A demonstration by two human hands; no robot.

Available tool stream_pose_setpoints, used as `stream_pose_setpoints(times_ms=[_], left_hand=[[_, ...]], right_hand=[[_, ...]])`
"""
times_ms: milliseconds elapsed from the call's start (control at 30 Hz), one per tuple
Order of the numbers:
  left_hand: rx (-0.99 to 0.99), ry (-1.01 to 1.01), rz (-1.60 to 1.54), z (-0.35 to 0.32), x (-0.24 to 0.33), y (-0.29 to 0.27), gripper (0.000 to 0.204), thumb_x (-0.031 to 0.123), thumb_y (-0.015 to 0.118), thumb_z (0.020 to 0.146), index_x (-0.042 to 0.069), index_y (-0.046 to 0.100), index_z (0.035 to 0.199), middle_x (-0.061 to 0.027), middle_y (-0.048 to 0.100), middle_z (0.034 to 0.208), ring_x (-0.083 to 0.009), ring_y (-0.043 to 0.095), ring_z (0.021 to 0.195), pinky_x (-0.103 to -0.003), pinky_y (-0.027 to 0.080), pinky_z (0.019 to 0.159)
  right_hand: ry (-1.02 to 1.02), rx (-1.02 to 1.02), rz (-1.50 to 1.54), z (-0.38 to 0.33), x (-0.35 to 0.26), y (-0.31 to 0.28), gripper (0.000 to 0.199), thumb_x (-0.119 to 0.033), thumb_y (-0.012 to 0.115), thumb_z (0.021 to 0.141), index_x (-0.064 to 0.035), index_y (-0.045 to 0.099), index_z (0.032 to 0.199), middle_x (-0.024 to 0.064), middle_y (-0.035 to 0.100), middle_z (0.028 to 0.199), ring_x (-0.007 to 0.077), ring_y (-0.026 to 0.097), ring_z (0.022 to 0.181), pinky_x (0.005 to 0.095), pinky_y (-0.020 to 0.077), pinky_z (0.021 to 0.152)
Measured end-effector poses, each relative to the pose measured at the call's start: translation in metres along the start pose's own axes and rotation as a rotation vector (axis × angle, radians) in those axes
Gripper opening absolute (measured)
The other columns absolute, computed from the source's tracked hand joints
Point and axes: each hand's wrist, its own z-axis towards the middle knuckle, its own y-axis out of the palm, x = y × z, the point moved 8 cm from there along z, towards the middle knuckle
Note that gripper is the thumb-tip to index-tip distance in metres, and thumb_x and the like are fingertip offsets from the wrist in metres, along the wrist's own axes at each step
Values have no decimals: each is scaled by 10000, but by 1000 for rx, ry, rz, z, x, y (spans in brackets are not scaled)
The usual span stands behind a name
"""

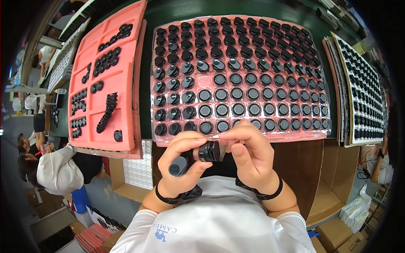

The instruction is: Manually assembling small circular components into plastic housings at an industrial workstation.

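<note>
In front of my chest, my left hand [179, 158] is closed around a black round capped part [209, 151], thumb below and fingers above. The same palm also holds a black cylinder [178, 166] with a dotted end face. My right hand [253, 156] is at the part's right side, its fingers bent and fingertips close against it; a small translucent piece shows there, and what those fingers pinch is hard to make out. Just beyond lies a clear plastic tray [204, 80] on pink foam, filled with rows of similar black parts, some tilted, some flat, with one vacant pocket left of centre.
To the left, a pink foam tray [126, 80] with compartments holds clusters of black pieces. A white tray of black parts [365, 92] leans on stacked sheets at right. Cardboard boxes [333, 185] stand below the green table [168, 10]. Other people sit at far left and right.
</note>
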Motion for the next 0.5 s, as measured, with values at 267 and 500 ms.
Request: stream_pose_setpoints(times_ms=[267, 500], left_hand=[[-27, 81, 203, 2, 13, 2, 385, 115, 753, 763, -18, 577, 1079, -149, 588, 1033, -116, 511, 714, -243, 443, 632], [77, -138, -331, -3, -11, -2, 419, 216, 737, 798, -9, 552, 1099, -164, 585, 1026, -193, 582, 820, -293, 490, 703]], right_hand=[[-115, 7, -213, 6, -11, 8, 228, -162, 624, 875, -4, 558, 1025, 53, 539, 754, 139, 480, 627, 267, 407, 574], [374, -34, 999, -5, 34, 30, 288, -257, 461, 979, 2, 518, 1093, 52, 534, 868, 113, 510, 751, 258, 435, 692]])
